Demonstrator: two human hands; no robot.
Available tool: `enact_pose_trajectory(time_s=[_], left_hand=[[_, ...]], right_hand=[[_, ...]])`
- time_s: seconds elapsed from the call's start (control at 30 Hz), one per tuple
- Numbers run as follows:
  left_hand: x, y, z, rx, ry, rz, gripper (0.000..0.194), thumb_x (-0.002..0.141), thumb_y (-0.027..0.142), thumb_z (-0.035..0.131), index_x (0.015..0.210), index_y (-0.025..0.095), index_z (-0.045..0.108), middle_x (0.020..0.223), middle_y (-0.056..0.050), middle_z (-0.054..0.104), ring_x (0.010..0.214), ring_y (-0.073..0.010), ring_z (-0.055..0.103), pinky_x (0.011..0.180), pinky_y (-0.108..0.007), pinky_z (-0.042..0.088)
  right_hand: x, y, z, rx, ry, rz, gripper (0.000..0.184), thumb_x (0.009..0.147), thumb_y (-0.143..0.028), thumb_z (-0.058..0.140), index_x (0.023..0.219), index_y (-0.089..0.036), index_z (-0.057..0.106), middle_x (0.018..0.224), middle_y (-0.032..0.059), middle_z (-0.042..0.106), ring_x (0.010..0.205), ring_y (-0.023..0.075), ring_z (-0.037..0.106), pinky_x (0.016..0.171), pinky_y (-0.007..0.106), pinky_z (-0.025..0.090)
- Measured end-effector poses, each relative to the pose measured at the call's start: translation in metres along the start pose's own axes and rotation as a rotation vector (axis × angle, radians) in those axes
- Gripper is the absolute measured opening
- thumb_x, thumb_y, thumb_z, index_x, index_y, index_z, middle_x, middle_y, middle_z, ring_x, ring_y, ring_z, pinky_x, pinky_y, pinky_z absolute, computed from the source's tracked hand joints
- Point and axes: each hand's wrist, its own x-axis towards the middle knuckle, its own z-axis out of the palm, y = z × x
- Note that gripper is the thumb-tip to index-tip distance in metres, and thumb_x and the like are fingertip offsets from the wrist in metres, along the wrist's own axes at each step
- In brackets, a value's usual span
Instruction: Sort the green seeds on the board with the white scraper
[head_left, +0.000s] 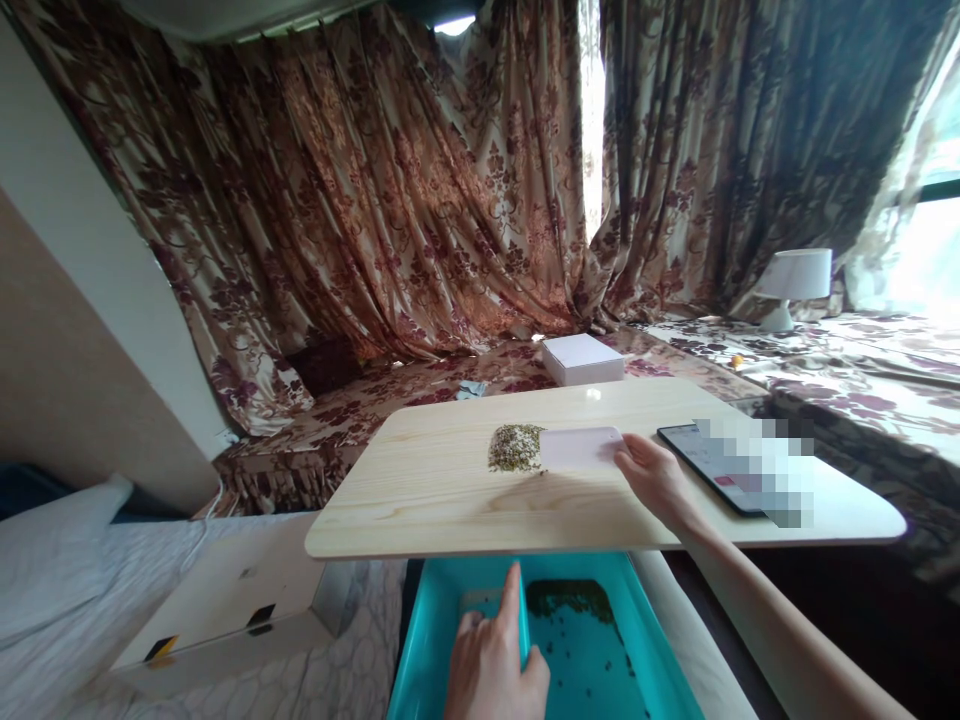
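Note:
My right hand (654, 478) pinches the near-right end of a flat white rectangular board (577, 448), which lies low over the tabletop. Its left edge meets a pile of mixed small green and white grains (516, 447). Below the table's front edge is my left hand (496, 655), its index finger stretched forward and the other fingers curled around the divider (524, 625) of a teal plastic bin (592, 670). Green grains (570, 598) gather at the far end of the bin's right side, with a few scattered nearer. My left hand hides part of the left side.
The light wooden table (420, 510) also bears a tablet (720, 470), partly blurred out. Behind it sits a white box (583, 358) on a patterned cover. A white carton (232, 600) lies on the bed at left. A lamp (795, 280) stands far right.

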Motion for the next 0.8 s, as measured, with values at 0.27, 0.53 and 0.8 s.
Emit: enact_pose_trajectory(time_s=[0.27, 0.53, 0.8], left_hand=[[-0.002, 0.0, 0.003, -0.012, 0.036, 0.0, 0.073, 0.081, 0.022, 0.042, 0.15, 0.016, 0.017, 0.102, -0.01, 0.069, 0.109, -0.0295, 0.053, 0.093, -0.036, 0.037], [-0.001, -0.002, 0.003, -0.032, 0.014, 0.011, 0.072, 0.083, 0.023, 0.043, 0.15, 0.016, 0.017, 0.103, -0.01, 0.07, 0.111, -0.0275, 0.053, 0.096, -0.034, 0.036], [-0.003, -0.002, 0.003, -0.048, 0.04, 0.029, 0.072, 0.082, 0.023, 0.041, 0.15, 0.016, 0.018, 0.107, -0.008, 0.07, 0.107, -0.0265, 0.055, 0.096, -0.034, 0.035]], right_hand=[[0.001, 0.01, 0.0, -0.01, 0.019, 0.016, 0.016, 0.069, -0.025, 0.05, 0.074, -0.021, 0.065, 0.069, 0.0022, 0.069, 0.067, 0.0184, 0.062, 0.063, 0.028, 0.046], [0.0, 0.013, 0.003, -0.048, 0.046, 0.019, 0.02, 0.07, -0.026, 0.049, 0.077, -0.02, 0.067, 0.07, 0.0031, 0.069, 0.068, 0.0187, 0.061, 0.062, 0.028, 0.046], [0.003, 0.01, 0.001, -0.065, 0.056, 0.009, 0.023, 0.069, -0.025, 0.049, 0.081, -0.02, 0.068, 0.072, 0.0032, 0.071, 0.071, 0.0194, 0.063, 0.064, 0.028, 0.046]])
